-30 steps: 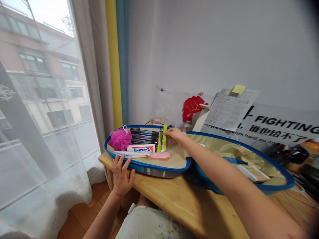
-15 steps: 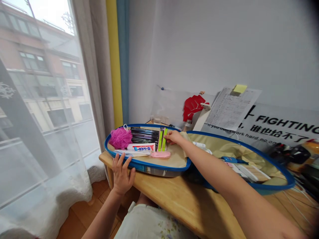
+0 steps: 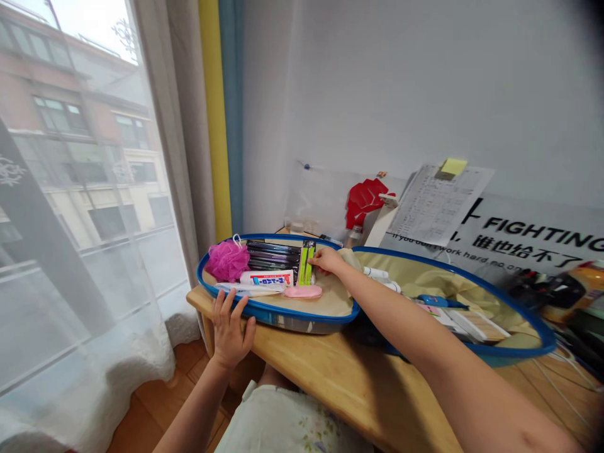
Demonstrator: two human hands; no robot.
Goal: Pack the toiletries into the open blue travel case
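Observation:
A blue-rimmed oval case [image 3: 325, 319] lies open on the wooden table, its two halves side by side. My left hand [image 3: 231, 330] rests with fingers spread on the near rim of the left half, beside a white packet [image 3: 252, 289]. At the right of the items there, the fingers of my right hand [image 3: 326, 260] are pinched at the edge of a slim yellow-green packet [image 3: 310, 267]; part of the grip is hidden. Nearby lie a toothpaste tube box [image 3: 268, 278], a pink oblong case [image 3: 303, 292], black-wrapped packs [image 3: 274, 255] and a purple bath puff [image 3: 228, 261].
In the right half are a blue item [image 3: 438, 302], white tubes [image 3: 376, 273] and a striped flat pack [image 3: 488, 328]. Clipped papers [image 3: 434, 204] stand behind, against the wall. Cables and clutter [image 3: 566, 296] lie at the right. A curtained window is on the left.
The view has shifted very slightly. My right hand's fingers have moved a little at the yellow-green packet; my left hand stays on the rim.

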